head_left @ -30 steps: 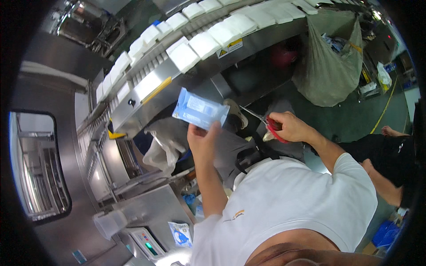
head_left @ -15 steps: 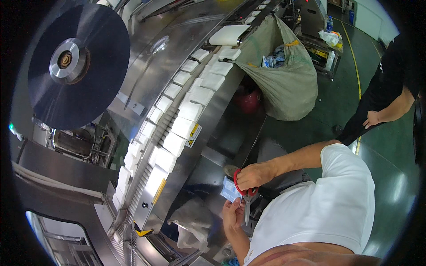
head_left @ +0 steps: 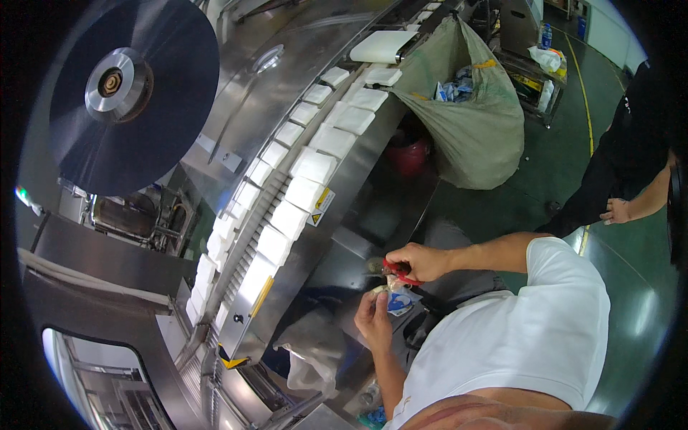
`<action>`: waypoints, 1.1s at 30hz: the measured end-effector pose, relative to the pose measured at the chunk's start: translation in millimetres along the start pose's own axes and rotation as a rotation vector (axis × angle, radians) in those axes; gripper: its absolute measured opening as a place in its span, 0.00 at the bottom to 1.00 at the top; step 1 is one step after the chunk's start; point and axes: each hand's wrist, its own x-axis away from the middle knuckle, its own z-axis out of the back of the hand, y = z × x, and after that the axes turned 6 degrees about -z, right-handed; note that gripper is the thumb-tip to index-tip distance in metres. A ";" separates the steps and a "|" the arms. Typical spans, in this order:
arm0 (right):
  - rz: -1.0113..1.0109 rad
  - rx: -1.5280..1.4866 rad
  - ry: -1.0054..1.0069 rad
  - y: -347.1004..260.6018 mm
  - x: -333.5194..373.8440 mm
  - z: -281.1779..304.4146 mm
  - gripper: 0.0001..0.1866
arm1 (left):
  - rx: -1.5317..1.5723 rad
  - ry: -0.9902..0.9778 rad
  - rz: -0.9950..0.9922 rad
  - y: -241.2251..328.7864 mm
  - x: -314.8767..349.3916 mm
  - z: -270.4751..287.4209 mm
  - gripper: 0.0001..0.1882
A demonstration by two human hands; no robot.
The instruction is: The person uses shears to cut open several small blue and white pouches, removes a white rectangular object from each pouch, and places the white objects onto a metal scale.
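Observation:
Red-handled scissors (head_left: 398,273) are gripped in my right hand (head_left: 423,262), its fingers closed through the handles. Just below and to the left, my left hand (head_left: 374,319) pinches a blue and white packet (head_left: 403,302) near a pale, crumpled edge. The packet's printed side shows beside my left fingertips. The scissor blades are mostly hidden by the packet and the hands, so I cannot tell whether they touch it. Both hands are close together in front of my white shirt, to the right of the conveyor.
A steel conveyor (head_left: 283,247) carries rows of white folded pads (head_left: 314,165). A large dark disc (head_left: 168,79) is mounted at upper left. Beyond hang a beige sack (head_left: 476,143) with blue scraps and a red bucket (head_left: 408,158). Another person (head_left: 609,179) stands at right; a translucent bag (head_left: 312,351) hangs below.
My right hand has turned and risen with the scissors, whose blades no longer point downward in plain view. The packet has shifted right and tilted in my left hand. The other person's arm has lowered.

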 end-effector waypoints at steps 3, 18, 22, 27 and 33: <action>-0.017 0.042 -0.014 4.5 -2.6 4.3 0.13 | 0.117 0.084 0.137 -8.6 -13.8 -7.2 0.06; -0.050 -0.286 0.017 9.3 42.1 41.9 0.15 | 0.605 0.275 -0.195 44.9 -131.7 1.3 0.05; -0.067 -0.335 0.038 8.1 45.9 61.5 0.18 | 0.532 0.182 -0.167 67.1 -126.2 -16.0 0.07; 0.091 -0.352 0.223 -26.2 12.9 69.5 0.26 | 0.286 0.102 -0.201 67.5 -110.9 -36.3 0.07; 0.028 0.070 0.348 -40.0 -7.2 59.0 0.17 | 0.160 -0.016 -0.227 60.0 -103.1 -42.4 0.05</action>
